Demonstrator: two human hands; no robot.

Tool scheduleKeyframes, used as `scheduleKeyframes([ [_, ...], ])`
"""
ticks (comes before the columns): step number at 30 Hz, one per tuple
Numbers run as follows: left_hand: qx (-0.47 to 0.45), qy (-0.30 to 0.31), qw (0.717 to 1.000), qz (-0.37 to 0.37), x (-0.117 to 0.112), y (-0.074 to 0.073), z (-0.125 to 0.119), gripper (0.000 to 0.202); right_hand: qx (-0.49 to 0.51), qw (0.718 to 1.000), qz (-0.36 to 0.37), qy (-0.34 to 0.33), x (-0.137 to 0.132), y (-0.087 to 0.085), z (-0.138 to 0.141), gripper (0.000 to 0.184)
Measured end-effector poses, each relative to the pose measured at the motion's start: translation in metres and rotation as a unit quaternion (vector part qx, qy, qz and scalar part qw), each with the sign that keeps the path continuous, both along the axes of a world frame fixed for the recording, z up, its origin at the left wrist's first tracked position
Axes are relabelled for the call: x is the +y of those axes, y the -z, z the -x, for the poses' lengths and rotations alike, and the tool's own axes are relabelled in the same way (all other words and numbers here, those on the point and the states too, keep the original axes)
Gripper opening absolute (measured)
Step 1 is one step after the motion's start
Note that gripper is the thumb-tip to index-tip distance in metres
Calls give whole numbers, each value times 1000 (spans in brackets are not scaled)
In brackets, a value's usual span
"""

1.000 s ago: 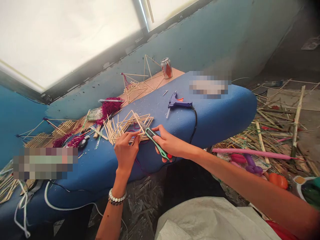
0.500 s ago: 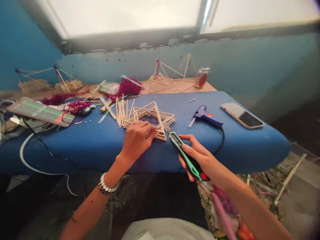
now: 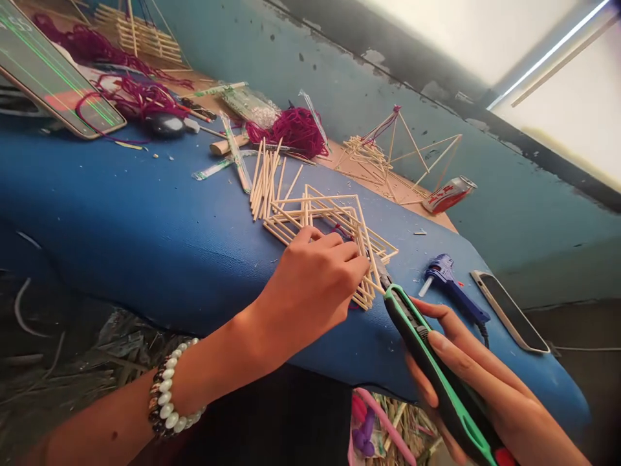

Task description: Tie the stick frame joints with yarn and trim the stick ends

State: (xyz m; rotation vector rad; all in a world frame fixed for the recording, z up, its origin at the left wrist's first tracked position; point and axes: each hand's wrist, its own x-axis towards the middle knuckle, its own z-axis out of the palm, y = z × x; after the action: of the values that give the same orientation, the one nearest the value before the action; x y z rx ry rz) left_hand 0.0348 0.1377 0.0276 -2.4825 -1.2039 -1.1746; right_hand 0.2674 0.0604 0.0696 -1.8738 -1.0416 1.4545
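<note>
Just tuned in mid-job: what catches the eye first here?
The left hand rests on stacked stick frames in the middle of the blue top. The right hand grips a green-black knife, its blade tip at the frames' near corner. Magenta yarn lies behind.

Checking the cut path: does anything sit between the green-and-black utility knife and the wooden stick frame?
Nothing visible does. The green-and-black utility knife in the right hand points its blade at the near corner of the wooden stick frame; the left hand rests there, beside the blade.
</note>
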Motion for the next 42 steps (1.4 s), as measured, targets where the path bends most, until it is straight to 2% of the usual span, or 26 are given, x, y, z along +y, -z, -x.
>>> scheduleKeyframes([
  [5, 17, -11, 1000, -4, -1, 3, 0, 13, 34, 999, 9, -6, 5, -5, 14, 91],
  [10, 18, -36, 999, -11, -2, 0, -1, 12, 98, 995, -27, -25, 3, -12, 27, 64],
  [12, 15, -31, 999, -3, -2, -2, -1, 14, 123, 992, -28, -31, 1, -14, 24, 61],
  [16, 20, -5, 1000, 15, -4, -10, -1, 19, 152, 987, -28, -49, -7, -9, 9, 68],
  [19, 25, 10, 999, 32, -7, -15, -2, 15, 169, 983, -27, -67, -14, -1, -1, 78],
  [26, 30, 48, 996, 63, -13, -22, -5, 8, 194, 978, -45, -54, -32, 11, 2, 91],
  [28, 44, 34, 996, 65, -10, -23, 1, 8, 184, 981, -34, -52, -41, 14, -1, 94],
  [31, 62, -10, 997, 54, -1, -28, 21, 9, 143, 989, -16, -33, -62, 19, -15, 88],
  [34, 94, 13, 994, 58, 7, -36, 44, 8, 88, 994, -64, 6, -76, 20, -31, 85],
  [37, 125, 66, 988, 60, 11, -42, 59, 10, 53, 991, -120, 4, -65, 16, -35, 82],
  [40, 119, 109, 984, 72, 12, -44, 70, 14, 5, 979, -195, -57, -30, 4, -30, 75],
  [42, 112, 116, 983, 84, 12, -45, 80, 17, -49, 962, -253, -93, -1, -7, -25, 61],
])
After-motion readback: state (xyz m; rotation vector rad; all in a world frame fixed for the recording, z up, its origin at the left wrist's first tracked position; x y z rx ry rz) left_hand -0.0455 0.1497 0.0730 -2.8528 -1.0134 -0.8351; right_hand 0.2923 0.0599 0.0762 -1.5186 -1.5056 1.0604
